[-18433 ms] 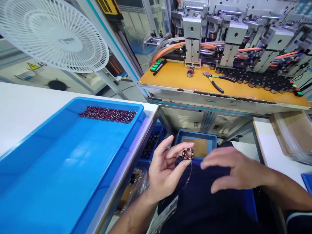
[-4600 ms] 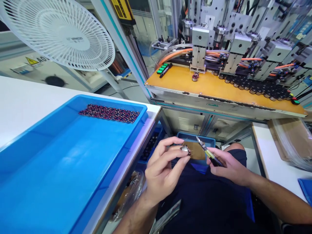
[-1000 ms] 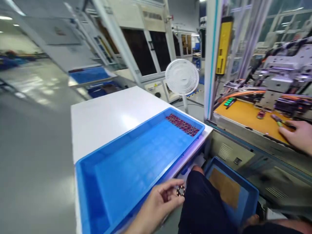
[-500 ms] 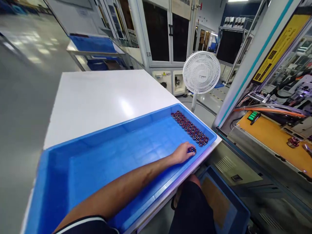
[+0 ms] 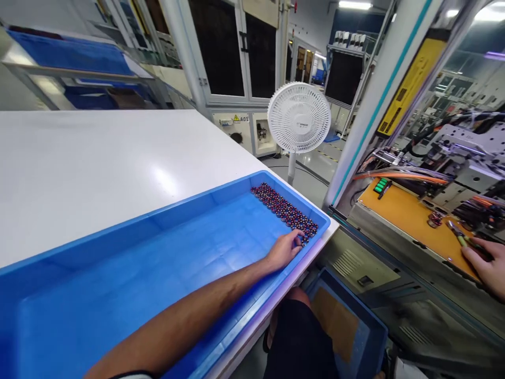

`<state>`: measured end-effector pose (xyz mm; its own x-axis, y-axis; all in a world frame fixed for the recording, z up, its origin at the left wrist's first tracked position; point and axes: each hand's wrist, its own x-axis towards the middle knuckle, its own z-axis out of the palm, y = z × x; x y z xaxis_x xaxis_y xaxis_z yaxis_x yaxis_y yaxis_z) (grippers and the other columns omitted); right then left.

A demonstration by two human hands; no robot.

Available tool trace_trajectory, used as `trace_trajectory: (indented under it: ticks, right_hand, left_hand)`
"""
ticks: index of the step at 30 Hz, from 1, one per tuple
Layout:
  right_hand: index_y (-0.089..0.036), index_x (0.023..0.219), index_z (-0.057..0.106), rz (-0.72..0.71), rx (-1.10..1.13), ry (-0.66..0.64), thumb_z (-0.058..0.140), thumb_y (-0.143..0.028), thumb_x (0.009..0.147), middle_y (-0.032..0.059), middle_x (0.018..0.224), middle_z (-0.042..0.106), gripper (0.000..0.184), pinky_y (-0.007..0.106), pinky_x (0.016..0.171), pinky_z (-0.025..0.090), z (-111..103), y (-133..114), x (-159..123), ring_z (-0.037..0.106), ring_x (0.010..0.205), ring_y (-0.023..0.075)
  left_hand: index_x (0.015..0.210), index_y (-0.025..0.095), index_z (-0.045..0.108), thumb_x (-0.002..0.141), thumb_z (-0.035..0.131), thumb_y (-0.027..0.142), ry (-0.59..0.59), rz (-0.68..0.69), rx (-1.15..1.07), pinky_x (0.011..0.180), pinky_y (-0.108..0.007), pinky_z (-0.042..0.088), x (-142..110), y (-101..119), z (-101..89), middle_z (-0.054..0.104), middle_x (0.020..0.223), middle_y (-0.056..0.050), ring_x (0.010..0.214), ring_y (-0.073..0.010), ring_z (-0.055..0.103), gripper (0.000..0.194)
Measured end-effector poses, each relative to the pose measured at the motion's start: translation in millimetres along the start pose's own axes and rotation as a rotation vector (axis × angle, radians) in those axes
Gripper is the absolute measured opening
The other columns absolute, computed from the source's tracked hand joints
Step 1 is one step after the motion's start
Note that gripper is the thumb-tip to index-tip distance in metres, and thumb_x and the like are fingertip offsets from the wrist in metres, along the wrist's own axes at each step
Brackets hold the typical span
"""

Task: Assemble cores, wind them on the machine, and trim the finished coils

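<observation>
My left hand (image 5: pixel 281 251) reaches into a long blue tray (image 5: pixel 173 263). Its thumb and fingers are closed round a small round metal part (image 5: pixel 303 242), dark with reddish windings, at the near end of a block of similar parts (image 5: pixel 282 206). Those stand packed in rows along the tray's right end. At the right edge, my right hand (image 5: pixel 489 266) grips the handles of pliers (image 5: pixel 457 231) whose jaws lie over an orange work surface (image 5: pixel 398 205). A single reddish round part (image 5: pixel 435 219) sits on that surface, left of the jaws.
The tray lies on a white table (image 5: pixel 98 163). Behind its far corner stands a white fan (image 5: pixel 300 118). A grey post (image 5: pixel 379 105) separates the table from machinery (image 5: pixel 469 152) with cables. A blue bin (image 5: pixel 371 326) with cardboard is below, beside my leg.
The view has swung right, bringing my right hand with the pliers into sight. My left hand has carried its part up against the end of the rows.
</observation>
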<state>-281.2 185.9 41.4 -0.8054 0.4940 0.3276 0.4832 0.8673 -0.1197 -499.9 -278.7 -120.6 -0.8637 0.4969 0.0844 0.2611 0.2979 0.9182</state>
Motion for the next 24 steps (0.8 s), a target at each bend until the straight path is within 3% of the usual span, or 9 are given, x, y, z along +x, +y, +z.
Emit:
trace_trajectory:
  ticks: [4, 7, 10, 13, 16, 19, 21, 24]
  right_hand:
    - [-0.005, 0.118, 0.066, 0.072, -0.148, -0.012, 0.051, -0.039, 0.087, 0.0265, 0.124, 0.061, 0.048, 0.042, 0.091, 0.043, -14, -42, -9, 0.057, 0.114, 0.0343]
    - [-0.003, 0.119, 0.064, 0.053, -0.13, 0.005, 0.047, -0.036, 0.09, 0.0248, 0.124, 0.061, 0.047, 0.038, 0.095, 0.042, -16, -54, -13, 0.057, 0.113, 0.0318]
    - [-0.007, 0.116, 0.065, 0.054, -0.118, 0.009, 0.051, -0.032, 0.089, 0.0209, 0.12, 0.064, 0.039, 0.035, 0.096, 0.042, -13, -54, -14, 0.058, 0.112, 0.0284]
    - [-0.01, 0.115, 0.063, 0.079, -0.104, 0.005, 0.055, -0.032, 0.091, 0.0152, 0.117, 0.064, 0.034, 0.038, 0.097, 0.043, -11, -54, -13, 0.058, 0.111, 0.0249]
    - [-0.014, 0.116, 0.06, 0.097, -0.096, -0.006, 0.057, -0.037, 0.094, 0.0096, 0.119, 0.061, 0.032, 0.044, 0.096, 0.047, -16, -59, -16, 0.059, 0.109, 0.0225]
    - [-0.015, 0.115, 0.06, 0.107, -0.088, 0.003, 0.057, -0.036, 0.095, 0.0087, 0.119, 0.06, 0.029, 0.044, 0.093, 0.051, -27, -67, -25, 0.06, 0.107, 0.0215]
    - [-0.015, 0.115, 0.06, 0.112, -0.071, 0.024, 0.057, -0.035, 0.095, 0.0086, 0.119, 0.061, 0.028, 0.043, 0.092, 0.052, -33, -71, -31, 0.06, 0.106, 0.0211]
    - [-0.015, 0.114, 0.06, 0.119, -0.021, 0.055, 0.058, -0.035, 0.095, 0.0084, 0.118, 0.061, 0.028, 0.043, 0.091, 0.052, -37, -72, -34, 0.061, 0.105, 0.021]
  left_hand:
    - [0.096, 0.02, 0.067, 0.064, 0.073, 0.029, -0.003, 0.003, 0.043, 0.063, -0.027, 0.05, -2, 2, -2.2, 0.069, 0.07, 0.001, 0.063, -0.0162, 0.062, 0.033]
    - [0.092, 0.019, 0.068, 0.062, 0.071, 0.027, -0.005, 0.02, 0.106, 0.061, -0.028, 0.051, -2, 13, -10.2, 0.071, 0.07, 0.0, 0.058, -0.0165, 0.061, 0.031]
    - [0.096, 0.018, 0.067, 0.064, 0.068, 0.027, 0.032, 0.075, 0.187, 0.062, -0.031, 0.051, 11, 47, -20.9, 0.072, 0.073, -0.002, 0.058, -0.0185, 0.062, 0.033]
    - [0.107, 0.019, 0.066, 0.07, 0.066, 0.032, 0.069, 0.199, 0.23, 0.073, -0.033, 0.052, 37, 107, -15.9, 0.073, 0.083, -0.004, 0.068, -0.02, 0.063, 0.039]
    - [0.113, 0.021, 0.065, 0.073, 0.067, 0.031, 0.05, 0.342, 0.218, 0.083, -0.033, 0.05, 61, 175, 17.2, 0.072, 0.089, -0.003, 0.078, -0.0207, 0.064, 0.041]
    - [0.106, 0.021, 0.067, 0.07, 0.074, 0.022, 0.011, 0.453, 0.179, 0.087, -0.035, 0.049, 71, 232, 68.9, 0.071, 0.087, -0.003, 0.08, -0.0205, 0.065, 0.037]
    - [0.1, 0.018, 0.068, 0.072, 0.075, 0.02, -0.001, 0.502, 0.152, 0.085, -0.037, 0.05, 70, 259, 104.0, 0.069, 0.083, -0.003, 0.078, -0.0195, 0.065, 0.029]
    - [0.102, 0.014, 0.063, 0.088, 0.064, 0.032, -0.008, 0.532, 0.104, 0.078, -0.038, 0.054, 70, 281, 146.7, 0.067, 0.091, -0.004, 0.081, -0.0174, 0.065, 0.023]
